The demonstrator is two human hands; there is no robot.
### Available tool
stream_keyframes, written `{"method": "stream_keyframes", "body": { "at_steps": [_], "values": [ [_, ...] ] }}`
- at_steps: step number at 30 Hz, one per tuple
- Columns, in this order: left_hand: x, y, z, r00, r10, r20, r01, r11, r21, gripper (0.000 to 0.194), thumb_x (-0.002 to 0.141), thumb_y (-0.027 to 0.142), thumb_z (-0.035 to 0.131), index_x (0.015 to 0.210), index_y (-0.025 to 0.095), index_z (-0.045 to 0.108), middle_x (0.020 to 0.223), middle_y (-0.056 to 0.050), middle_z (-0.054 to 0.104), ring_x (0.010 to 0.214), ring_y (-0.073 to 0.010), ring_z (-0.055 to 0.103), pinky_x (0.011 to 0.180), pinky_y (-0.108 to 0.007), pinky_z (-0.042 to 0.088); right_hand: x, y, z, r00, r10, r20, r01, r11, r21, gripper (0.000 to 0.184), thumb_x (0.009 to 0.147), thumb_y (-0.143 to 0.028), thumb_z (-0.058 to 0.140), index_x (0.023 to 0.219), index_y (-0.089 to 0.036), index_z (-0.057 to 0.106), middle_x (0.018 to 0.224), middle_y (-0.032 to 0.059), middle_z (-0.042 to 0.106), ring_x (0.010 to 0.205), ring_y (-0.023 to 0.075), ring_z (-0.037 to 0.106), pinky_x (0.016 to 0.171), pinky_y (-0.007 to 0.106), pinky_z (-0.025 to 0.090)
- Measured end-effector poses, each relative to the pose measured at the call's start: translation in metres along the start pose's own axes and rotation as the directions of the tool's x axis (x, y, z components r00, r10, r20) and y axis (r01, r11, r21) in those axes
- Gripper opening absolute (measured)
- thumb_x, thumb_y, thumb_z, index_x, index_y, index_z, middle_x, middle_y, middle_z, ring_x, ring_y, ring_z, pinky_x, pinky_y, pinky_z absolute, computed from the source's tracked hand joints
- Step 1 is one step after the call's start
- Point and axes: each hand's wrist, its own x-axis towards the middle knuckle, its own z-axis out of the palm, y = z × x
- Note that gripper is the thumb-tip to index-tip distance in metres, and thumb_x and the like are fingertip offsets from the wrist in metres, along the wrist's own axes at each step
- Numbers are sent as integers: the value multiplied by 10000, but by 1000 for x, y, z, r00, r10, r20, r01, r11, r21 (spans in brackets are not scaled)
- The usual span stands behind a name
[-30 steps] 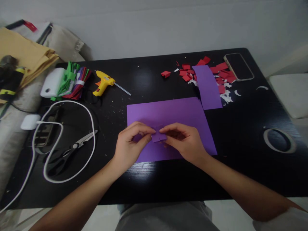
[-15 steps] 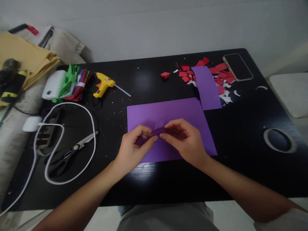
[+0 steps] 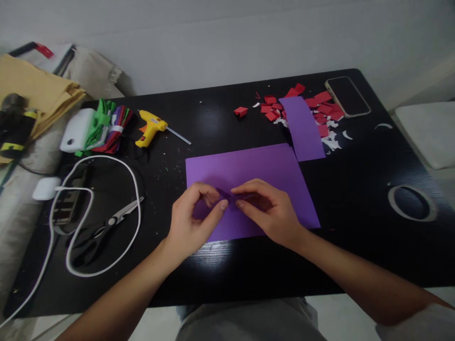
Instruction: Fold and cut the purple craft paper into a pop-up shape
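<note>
Purple scrap (image 3: 223, 192) pinched between left hand (image 3: 194, 219) and right hand (image 3: 272, 213).
With a purple sheet (image 3: 245, 165) beneath the grip, the scrap could be creased by uneven pressure.

It's dim and grey here. A white shine sits on my dark worktop (image 3: 249, 272) just past 6 o'clock, and a softer one glows near 11. My fingers (image 3: 214, 215) make a dark shadow on the purple sheet (image 3: 256, 163). The little purple piece (image 3: 224, 193) between them looks blurry. My sleeve (image 3: 419, 319), at 4 o'clock, is fuzzy.
</note>
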Motion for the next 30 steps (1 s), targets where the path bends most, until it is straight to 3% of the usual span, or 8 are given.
{"method": "stream_keyframes", "body": {
  "at_steps": [5,10,15,19,30],
  "values": [
    [3,-3,-1,994,107,35,-107,994,21,193,925,197,776,1093,224,686,1057,-49,719,1023,-189,684,938,-355,551,-3,3,1,1000,20,11,-20,1000,17,270,881,-244,818,1144,-270,763,1041,37,800,945,196,770,887,364,653],
    [1,-4,1,996,16,93,-16,1000,7,133,954,228,760,1079,219,717,1019,-35,788,940,-165,749,876,-302,601,-3,2,3,1000,-6,-25,7,999,35,245,864,-271,852,1090,-263,757,1025,29,809,946,192,778,923,370,651],
    [-1,-6,2,999,-49,22,50,998,-33,155,944,237,775,1097,231,754,1000,-24,799,921,-162,757,870,-289,617,-1,0,2,999,9,-50,-9,1000,12,243,846,-300,867,1059,-252,762,1040,42,806,970,212,768,943,394,644],
    [-3,-7,2,996,-78,-46,75,994,-74,221,936,250,788,1155,264,772,1016,-28,796,917,-171,748,876,-323,624,0,0,-1,1000,30,5,-30,997,73,220,907,-291,791,1120,-254,753,1136,57,795,1075,222,760,995,401,628],
    [1,-1,3,988,-142,-56,130,976,-174,134,916,206,791,1044,226,754,903,-9,795,813,-136,760,773,-259,635,0,-2,-1,1000,30,10,-30,997,69,199,926,-206,738,1108,-269,788,1101,27,816,1028,194,773,973,374,638]
  ]
}}
